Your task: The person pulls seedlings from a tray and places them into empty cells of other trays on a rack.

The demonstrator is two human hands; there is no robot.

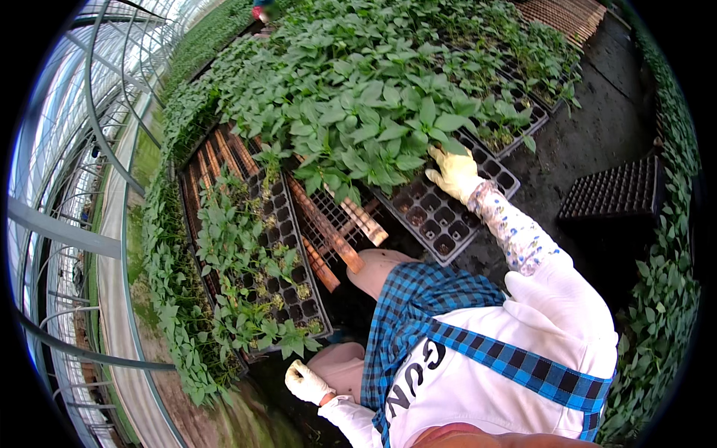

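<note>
My right hand [455, 172], in a pale yellow glove, reaches over a black plug tray [428, 215] at the edge of dense leafy seedlings [364, 120]. Its thumb and a finger are spread, but leaves cover other fingertips, so whether it grips a stem is unclear. The near cells of that tray show no plants. Low down, my left hand [308, 383], in a whitish glove, is beside my knee with curled fingers and nothing visible in them. Just above it lies another plug tray [302, 263], partly filled with seedlings.
Wooden slats [330, 229] and wire mesh lie between the two trays. A stack of black plug trays [613, 193] stands on the right. More seedlings line both sides. Greenhouse hoops [92, 112] curve along the left. Part of another person [263, 10] shows at the top.
</note>
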